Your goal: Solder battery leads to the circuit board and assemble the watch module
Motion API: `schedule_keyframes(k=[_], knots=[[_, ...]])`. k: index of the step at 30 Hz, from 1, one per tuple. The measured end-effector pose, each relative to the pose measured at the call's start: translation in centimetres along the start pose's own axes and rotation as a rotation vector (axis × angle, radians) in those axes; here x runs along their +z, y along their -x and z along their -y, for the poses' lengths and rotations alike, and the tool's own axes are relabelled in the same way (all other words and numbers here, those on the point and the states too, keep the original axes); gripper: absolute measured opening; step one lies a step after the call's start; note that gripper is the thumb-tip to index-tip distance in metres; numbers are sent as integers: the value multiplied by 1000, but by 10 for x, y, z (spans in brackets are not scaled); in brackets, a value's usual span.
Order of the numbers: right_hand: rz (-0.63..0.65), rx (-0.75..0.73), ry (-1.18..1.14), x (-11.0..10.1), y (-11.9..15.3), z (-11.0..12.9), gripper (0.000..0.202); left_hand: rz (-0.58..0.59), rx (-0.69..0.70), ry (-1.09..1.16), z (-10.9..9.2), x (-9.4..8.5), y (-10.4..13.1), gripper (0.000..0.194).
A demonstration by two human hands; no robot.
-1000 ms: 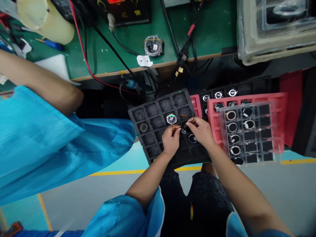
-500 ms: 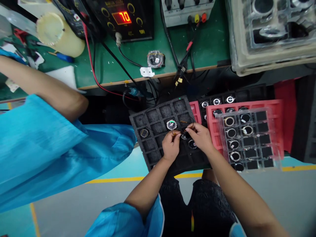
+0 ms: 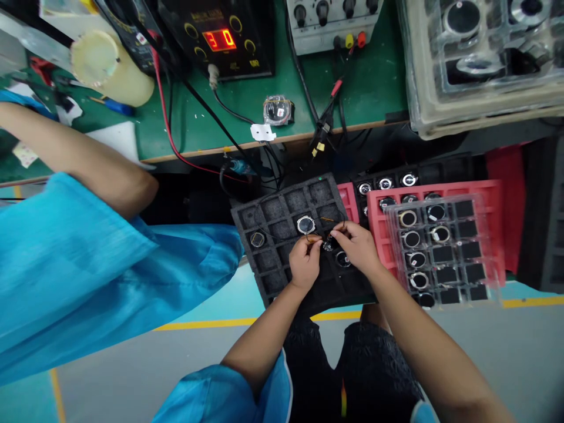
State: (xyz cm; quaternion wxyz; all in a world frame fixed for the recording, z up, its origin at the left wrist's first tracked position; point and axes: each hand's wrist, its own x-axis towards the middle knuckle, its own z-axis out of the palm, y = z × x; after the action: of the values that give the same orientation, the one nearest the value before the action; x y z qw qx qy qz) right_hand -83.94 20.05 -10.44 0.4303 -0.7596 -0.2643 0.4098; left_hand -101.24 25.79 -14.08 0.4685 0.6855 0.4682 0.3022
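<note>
My left hand (image 3: 304,264) is closed in a pinch on a thin lead with a brownish end. Opposite it, my right hand (image 3: 358,245) pinches something thin and dark that I cannot make out. A small dark and silvery part (image 3: 328,244) lies between the fingertips, partly hidden. Both hands are over a black foam tray (image 3: 282,229) divided into square pockets. Just above my left fingers sits a round watch module (image 3: 305,224) with a silver rim and a dark face. Another round watch piece (image 3: 342,258) lies below my right fingers, and a smaller one (image 3: 257,239) is in a left pocket.
A red foam tray (image 3: 496,200) and a clear plastic tray (image 3: 458,244) with round watch parts are at the right. The green bench (image 3: 185,126) holds a black soldering station (image 3: 215,35) and a grey power supply (image 3: 332,23). A co-worker's blue sleeve (image 3: 110,276) is at the left.
The watch face above my left hand was lit with digits and is now dark. The red readout on the bench has changed. Both hands stay almost still.
</note>
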Motion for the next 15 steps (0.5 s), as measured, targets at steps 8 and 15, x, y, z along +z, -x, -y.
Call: schedule_keyframes(k=[8,15], knots=[[7,-3,-7,0,0,1,24,11,-6,8,-1,-1,-1,12],[6,1,-3,0,0,1,24,14,-12,9,-1,-1,0,14]])
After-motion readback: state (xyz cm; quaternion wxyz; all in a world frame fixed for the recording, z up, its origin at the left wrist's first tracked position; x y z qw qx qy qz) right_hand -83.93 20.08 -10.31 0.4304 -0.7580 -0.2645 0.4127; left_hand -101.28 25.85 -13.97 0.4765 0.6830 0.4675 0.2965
